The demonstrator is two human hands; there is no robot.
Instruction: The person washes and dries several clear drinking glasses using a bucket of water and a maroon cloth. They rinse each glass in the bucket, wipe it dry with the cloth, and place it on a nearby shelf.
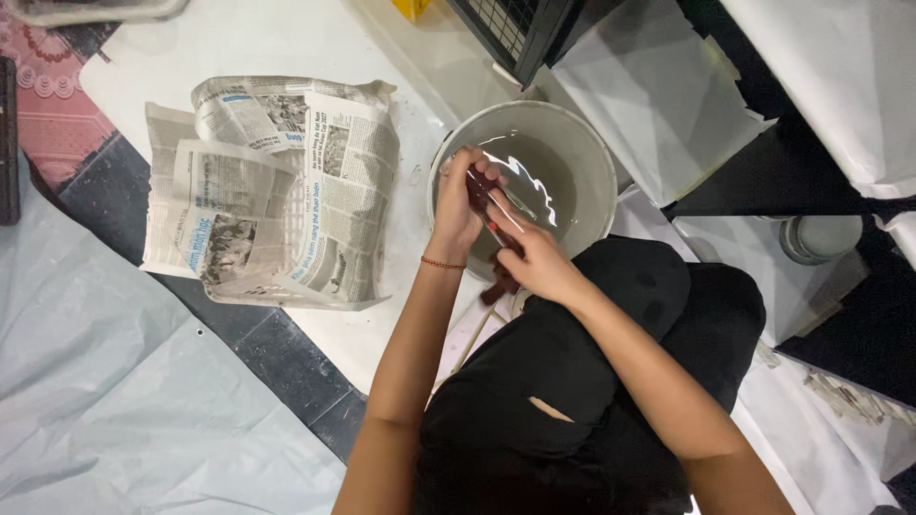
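- The person sits on the floor in dark clothing, knees drawn up, both forearms reaching forward over a round grey bucket (582, 153) that holds water with bright reflections on its surface.
- The left hand (460, 205) is above the near left part of the bucket, its fingers curled and closed round the upper end of a thin dark reddish strip (480, 195); a thin red bracelet (442, 263) circles that wrist.
- The right hand (534, 257) is just beside the left, lower and nearer the body, its fingers pinched on the same strip further down, so the strip runs slanted between the two hands.
- What the strip is made of is hard to tell at this size; it may be wet paper or cloth.
- A further dark reddish piece (501, 286) shows just below the right hand at the bucket's near rim.
- Left of the bucket, well apart from the hands, stands a white basket wrapped in newspaper sheets (277, 191), resting on a white sheet (248, 38) spread over the floor.
- A pale plastic sheet (114, 381) covers the floor at the lower left, with dark floor tiles (286, 362) showing between it and the white sheet.
- At the right, a small grey round tin (821, 238) sits among folded white paper (658, 105), and a black wire grid (515, 29) leans in at the top.
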